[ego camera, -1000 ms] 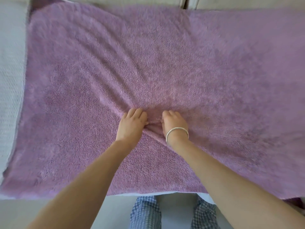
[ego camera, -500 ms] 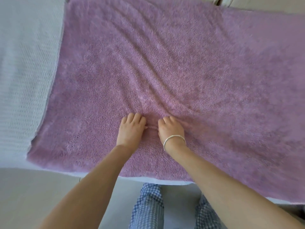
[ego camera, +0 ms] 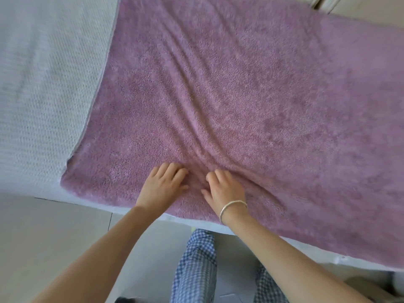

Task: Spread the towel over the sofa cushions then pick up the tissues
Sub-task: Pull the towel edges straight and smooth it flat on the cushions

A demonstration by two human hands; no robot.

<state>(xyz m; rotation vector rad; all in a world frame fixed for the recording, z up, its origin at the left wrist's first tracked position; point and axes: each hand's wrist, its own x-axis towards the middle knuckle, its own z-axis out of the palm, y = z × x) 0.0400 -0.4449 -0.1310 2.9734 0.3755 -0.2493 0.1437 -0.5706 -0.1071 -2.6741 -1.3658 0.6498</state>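
Note:
A large mauve towel (ego camera: 251, 95) lies spread over the sofa seat, with diagonal wrinkles running toward its near middle. My left hand (ego camera: 162, 185) rests flat on the towel near its front edge, fingers spread. My right hand (ego camera: 225, 189), with a silver bangle on the wrist, lies flat on the towel right beside it, a small fold of cloth between the two. No tissues are in view.
A white knitted cover (ego camera: 43, 84) lies on the sofa to the left of the towel. The sofa's pale front edge (ego camera: 122, 207) runs below the towel. Grey floor tiles (ego camera: 54, 232) and my checked trousers (ego camera: 196, 265) fill the bottom.
Both hands have slid toward the front edge of the towel and flattened out. The view has shifted left, showing more of the white cover.

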